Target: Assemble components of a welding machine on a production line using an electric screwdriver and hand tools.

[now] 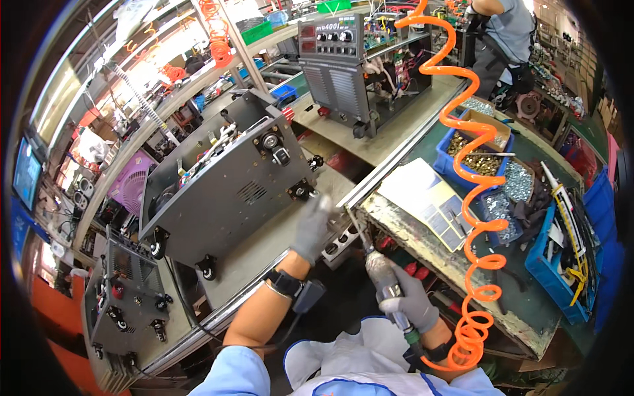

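In my right hand (413,297), gloved in grey, an air screwdriver (383,277) is gripped round its body, its long bit pointing up and away. An orange coiled air hose (472,323) joins its lower end. My left hand (312,228), also gloved, is raised beside a large dark-grey metal case (231,191) lying tipped on the bench. Its fingers look drawn together and slightly blurred; what they hold, if anything, cannot be made out. Close to the fingertips sits a black caster (300,190) on the case. More casters (207,265) are fixed along its lower edge.
On the right bench lie papers (422,198), a blue bin of brass-coloured fasteners (479,158), loose silver screws (518,181) and a blue tray with a sealant gun (568,218). A welding machine (337,72) stands ahead. Another case (129,290) is at left. A co-worker (502,39) stands far right.
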The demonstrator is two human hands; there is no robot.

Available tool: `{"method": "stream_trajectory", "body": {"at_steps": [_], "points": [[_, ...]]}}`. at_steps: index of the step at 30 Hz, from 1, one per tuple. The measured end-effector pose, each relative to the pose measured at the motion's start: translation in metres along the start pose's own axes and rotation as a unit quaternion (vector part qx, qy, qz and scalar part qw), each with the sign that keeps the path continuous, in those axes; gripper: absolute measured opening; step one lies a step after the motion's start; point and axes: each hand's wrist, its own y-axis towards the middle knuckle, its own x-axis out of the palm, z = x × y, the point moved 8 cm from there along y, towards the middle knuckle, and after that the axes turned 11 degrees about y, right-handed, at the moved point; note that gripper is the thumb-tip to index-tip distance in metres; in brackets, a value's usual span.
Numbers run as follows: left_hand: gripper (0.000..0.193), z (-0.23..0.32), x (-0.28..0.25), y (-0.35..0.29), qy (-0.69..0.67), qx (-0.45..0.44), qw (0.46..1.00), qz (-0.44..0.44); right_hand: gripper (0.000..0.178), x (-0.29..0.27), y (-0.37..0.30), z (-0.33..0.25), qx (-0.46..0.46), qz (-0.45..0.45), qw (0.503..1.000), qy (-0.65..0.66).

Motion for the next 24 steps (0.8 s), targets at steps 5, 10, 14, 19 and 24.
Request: {"method": "stream_trajectory", "body": {"at_steps": [5, 10, 14, 19, 24], "points": [[0.030, 0.149, -0.094, 0.005, 0.596, 0.341, 0.585, 0.431, 0.082, -0.005, 0.035, -0.011, -0.028, -0.009, 0.997, -0.073], [0.037, 0.142, -0.151, 0.064, 0.641, 0.129, 0.667, 0.357, 0.076, 0.004, 0.081, -0.006, -0.037, -0.003, 0.998, -0.058], [0.038, 0.141, -0.150, 0.063, 0.665, 0.153, 0.639, 0.356, 0.077, 0.016, 0.097, 0.008, 0.002, -0.059, 0.994, -0.095], [0.041, 0.135, -0.144, 0.047, 0.662, 0.152, 0.628, 0.381, 0.081, 0.015, 0.098, 0.015, -0.022, -0.028, 0.996, -0.085], [0.045, 0.132, -0.138, 0.028, 0.657, 0.192, 0.639, 0.351, 0.086, 0.008, 0.093, 0.027, 0.049, -0.017, 0.999, -0.009]]}}
